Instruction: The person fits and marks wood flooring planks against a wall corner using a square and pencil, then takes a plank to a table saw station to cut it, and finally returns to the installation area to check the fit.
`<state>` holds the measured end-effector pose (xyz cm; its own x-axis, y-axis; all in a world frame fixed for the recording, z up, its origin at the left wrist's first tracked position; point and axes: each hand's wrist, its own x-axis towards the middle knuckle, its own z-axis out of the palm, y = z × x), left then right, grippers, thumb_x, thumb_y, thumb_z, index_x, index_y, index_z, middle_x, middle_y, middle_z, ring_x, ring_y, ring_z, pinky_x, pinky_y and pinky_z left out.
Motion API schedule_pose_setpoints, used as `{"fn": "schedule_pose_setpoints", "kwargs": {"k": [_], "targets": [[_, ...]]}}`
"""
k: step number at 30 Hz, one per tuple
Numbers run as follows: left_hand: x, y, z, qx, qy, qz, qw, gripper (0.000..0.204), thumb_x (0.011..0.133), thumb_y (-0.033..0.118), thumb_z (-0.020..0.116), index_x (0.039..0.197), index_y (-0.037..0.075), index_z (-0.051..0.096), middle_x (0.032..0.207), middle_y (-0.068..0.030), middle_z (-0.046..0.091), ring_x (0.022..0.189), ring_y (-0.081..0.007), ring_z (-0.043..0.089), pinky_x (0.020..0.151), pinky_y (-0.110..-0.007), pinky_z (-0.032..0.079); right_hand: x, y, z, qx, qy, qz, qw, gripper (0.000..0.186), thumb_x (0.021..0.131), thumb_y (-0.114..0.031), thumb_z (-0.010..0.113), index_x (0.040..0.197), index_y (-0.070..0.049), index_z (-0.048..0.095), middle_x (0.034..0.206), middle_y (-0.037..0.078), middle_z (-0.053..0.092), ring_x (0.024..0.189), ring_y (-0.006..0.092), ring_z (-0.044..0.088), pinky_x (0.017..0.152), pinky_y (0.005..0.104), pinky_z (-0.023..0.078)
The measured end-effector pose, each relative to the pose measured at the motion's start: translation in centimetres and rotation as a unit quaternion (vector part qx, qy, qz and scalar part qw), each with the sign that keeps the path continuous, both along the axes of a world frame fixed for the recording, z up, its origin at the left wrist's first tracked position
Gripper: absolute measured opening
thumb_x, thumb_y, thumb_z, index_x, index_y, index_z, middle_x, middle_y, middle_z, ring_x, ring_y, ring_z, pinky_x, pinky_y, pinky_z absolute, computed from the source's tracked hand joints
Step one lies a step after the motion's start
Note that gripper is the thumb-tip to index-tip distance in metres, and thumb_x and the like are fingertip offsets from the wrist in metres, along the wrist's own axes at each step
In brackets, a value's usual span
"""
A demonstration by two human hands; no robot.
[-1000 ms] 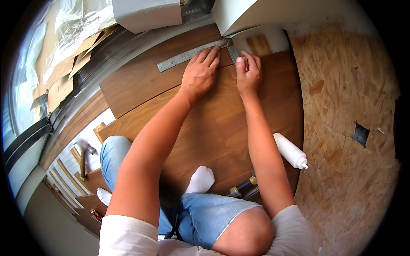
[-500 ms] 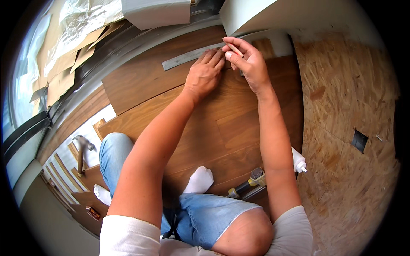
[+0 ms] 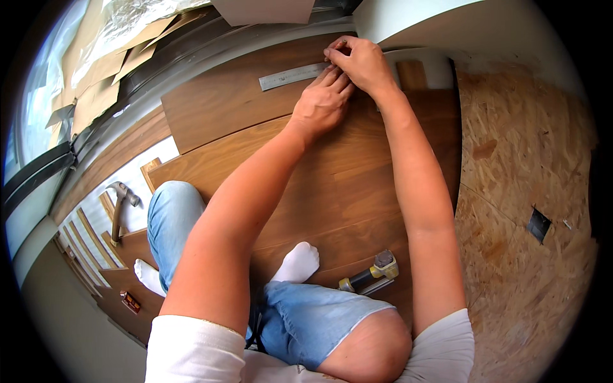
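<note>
My right hand [image 3: 357, 64] is raised near the top middle, just above my left hand's fingertips, its fingers pinched round a pencil that is mostly hidden. My left hand [image 3: 322, 99] lies palm down with fingers stretched out, pressing on a metal square [image 3: 284, 80] and the brown wooden plank [image 3: 211, 112] beneath it. Much of the square's corner is covered by my hands. The plank lies along the upper edge of the laid brown wooden flooring [image 3: 345, 179].
A hammer [image 3: 118, 210] lies left by wooden strips. A yellow-and-black nailer [image 3: 370, 274] is beside my socked foot [image 3: 297, 262]. Particleboard [image 3: 523, 159] is at right, a white wall corner [image 3: 389, 19] at top, cardboard and plastic [image 3: 96, 96] by the window. A small orange object [image 3: 129, 302] sits lower left.
My right hand has lifted the pencil off the plank and moved up and left over my left fingertips. Both arms appear higher and further right; the white bottle is now hidden.
</note>
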<state>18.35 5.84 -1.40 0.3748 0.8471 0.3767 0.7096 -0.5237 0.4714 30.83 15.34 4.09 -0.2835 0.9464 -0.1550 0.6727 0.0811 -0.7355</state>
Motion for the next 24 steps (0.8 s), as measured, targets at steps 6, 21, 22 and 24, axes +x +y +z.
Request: {"fn": "schedule_pose_setpoints", "kwargs": {"k": [6, 21, 22, 24], "targets": [[-0.2, 0.1, 0.0, -0.050, 0.066, -0.033, 0.996, 0.039, 0.093, 0.012, 0.056, 0.130, 0.004, 0.064, 0.133, -0.0113, 0.063, 0.130, -0.0330, 0.055, 0.110, -0.042, 0.047, -2.6, 0.1, 0.4, -0.019, -0.024, 0.087, 0.996, 0.026, 0.090, -0.028, 0.072, 0.102, -0.005, 0.078, 0.087, 0.011, 0.077, 0.078, 0.0223, 0.071, 0.077, 0.0349, 0.056], [-0.4, 0.0, 0.1, -0.070, 0.023, -0.028, 0.997, 0.037, 0.092, 0.015, 0.058, 0.126, 0.003, 0.065, 0.137, -0.0123, 0.060, 0.136, -0.0327, 0.051, 0.118, -0.045, 0.040, -2.2, 1.0, 2.4, 0.082, -0.220, 0.144, 0.961, 0.019, 0.089, -0.021, 0.066, 0.093, -0.009, 0.078, 0.092, 0.017, 0.076, 0.090, 0.0374, 0.073, 0.081, 0.0464, 0.058], [-0.3, 0.0, 0.5, -0.053, 0.001, -0.027, 0.998, 0.035, 0.091, 0.014, 0.059, 0.123, 0.003, 0.067, 0.137, -0.0132, 0.061, 0.136, -0.0320, 0.051, 0.120, -0.044, 0.038, -1.4, 1.1, 2.9, 0.093, -0.254, 0.143, 0.952, 0.018, 0.089, -0.020, 0.065, 0.091, -0.008, 0.078, 0.092, 0.017, 0.076, 0.089, 0.0375, 0.073, 0.080, 0.0463, 0.059], [-0.2, 0.1, 0.5, -0.023, 0.005, -0.013, 1.000, 0.036, 0.089, 0.012, 0.060, 0.123, 0.003, 0.066, 0.136, -0.0124, 0.061, 0.134, -0.0325, 0.053, 0.117, -0.044, 0.042, -0.6, 1.3, 3.2, 0.115, -0.322, 0.152, 0.927, 0.017, 0.088, -0.016, 0.065, 0.090, -0.006, 0.078, 0.091, 0.017, 0.076, 0.088, 0.0368, 0.074, 0.078, 0.0458, 0.060]]}}
